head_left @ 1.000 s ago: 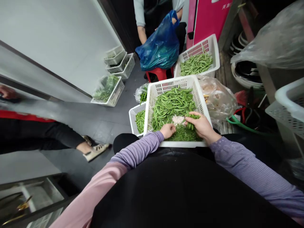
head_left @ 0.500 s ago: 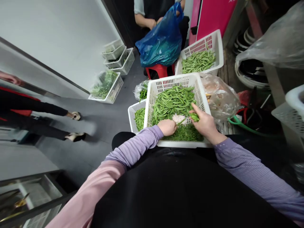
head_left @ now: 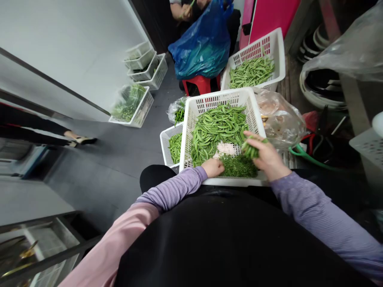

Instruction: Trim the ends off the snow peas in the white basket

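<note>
A white plastic basket [head_left: 255,113] sits before my lap, with a heap of snow peas [head_left: 220,125] at its far side. Nearer me lies a pile of thin green trimmings [head_left: 239,166], beside a pinkish-white patch [head_left: 224,148] I cannot identify. My right hand [head_left: 266,156], at the basket's right side, is closed around a small bunch of snow peas [head_left: 250,151]. My left hand [head_left: 213,168] is curled closed over the near left part, at the edge of the trimmings; whatever its fingers hold is hidden.
A smaller basket of pods [head_left: 175,147] stands at left, and a basket of green beans [head_left: 253,71] behind. A co-worker's hand [head_left: 187,12] shows beyond a blue bag [head_left: 203,48] on a red stool [head_left: 201,83]. Clear plastic bags [head_left: 281,119] lie at right. Another person's legs [head_left: 38,127] are at left.
My left hand has drawn back toward the near edge, and the pod at its fingertips no longer shows. My right hand has shifted slightly right with its bunch. The co-worker's hand now holds a green stalk.
</note>
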Demonstrator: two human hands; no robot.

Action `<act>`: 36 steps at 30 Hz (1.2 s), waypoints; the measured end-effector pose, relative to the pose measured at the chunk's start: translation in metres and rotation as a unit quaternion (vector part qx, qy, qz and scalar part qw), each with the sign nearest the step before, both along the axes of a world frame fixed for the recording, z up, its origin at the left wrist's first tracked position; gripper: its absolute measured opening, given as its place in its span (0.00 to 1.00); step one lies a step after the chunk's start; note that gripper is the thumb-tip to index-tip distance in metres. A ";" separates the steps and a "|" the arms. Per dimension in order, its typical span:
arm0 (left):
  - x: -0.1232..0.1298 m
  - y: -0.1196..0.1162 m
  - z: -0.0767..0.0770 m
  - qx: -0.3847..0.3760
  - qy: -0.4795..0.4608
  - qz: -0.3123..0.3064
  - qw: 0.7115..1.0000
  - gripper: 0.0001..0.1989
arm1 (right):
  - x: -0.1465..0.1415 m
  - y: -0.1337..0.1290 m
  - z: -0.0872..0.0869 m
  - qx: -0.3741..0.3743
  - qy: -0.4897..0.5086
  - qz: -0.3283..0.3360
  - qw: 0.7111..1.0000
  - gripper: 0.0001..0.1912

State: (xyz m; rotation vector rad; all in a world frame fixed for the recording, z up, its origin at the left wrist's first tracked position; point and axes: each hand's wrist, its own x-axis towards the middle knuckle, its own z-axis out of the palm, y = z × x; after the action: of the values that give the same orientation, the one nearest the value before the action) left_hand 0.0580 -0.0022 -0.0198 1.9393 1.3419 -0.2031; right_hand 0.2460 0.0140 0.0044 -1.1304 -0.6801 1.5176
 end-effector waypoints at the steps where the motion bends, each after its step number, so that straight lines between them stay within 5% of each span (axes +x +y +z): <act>1: -0.004 0.000 -0.007 0.012 0.053 -0.035 0.998 0.09 | 0.009 0.005 0.003 -0.002 0.061 -0.028 0.998 0.14; 3: -0.011 0.004 -0.018 0.067 0.122 -0.065 0.988 0.15 | 0.023 0.013 0.009 0.005 0.156 -0.054 0.986 0.11; 6: -0.014 0.023 -0.031 0.141 0.186 -0.008 0.972 0.18 | 0.028 0.016 0.015 0.013 0.215 -0.028 0.976 0.10; 13: -0.007 0.062 -0.047 0.082 0.249 0.078 0.962 0.14 | 0.006 0.008 0.008 -0.062 0.161 0.045 0.984 0.15; 21: 0.004 0.028 0.009 0.232 0.140 0.052 0.961 0.12 | -0.029 -0.004 -0.024 -0.068 -0.111 0.070 0.989 0.19; 26: 0.024 0.005 0.030 0.263 0.067 0.009 0.963 0.12 | -0.035 -0.010 -0.025 -0.062 -0.035 0.067 0.995 0.19; 30: 0.017 0.002 0.033 0.216 -0.018 0.017 0.976 0.08 | -0.022 -0.006 -0.017 -0.073 0.032 0.077 0.994 0.14; 36: 0.015 -0.005 0.047 0.250 0.027 -0.102 0.963 0.11 | -0.019 -0.005 -0.012 -0.081 0.028 0.091 0.992 0.12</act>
State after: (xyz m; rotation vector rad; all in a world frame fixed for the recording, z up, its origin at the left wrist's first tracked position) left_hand 0.0726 -0.0077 0.0268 2.5137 1.3150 -0.0121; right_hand 0.2270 0.0089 -0.0080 -1.1664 -0.6440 1.7799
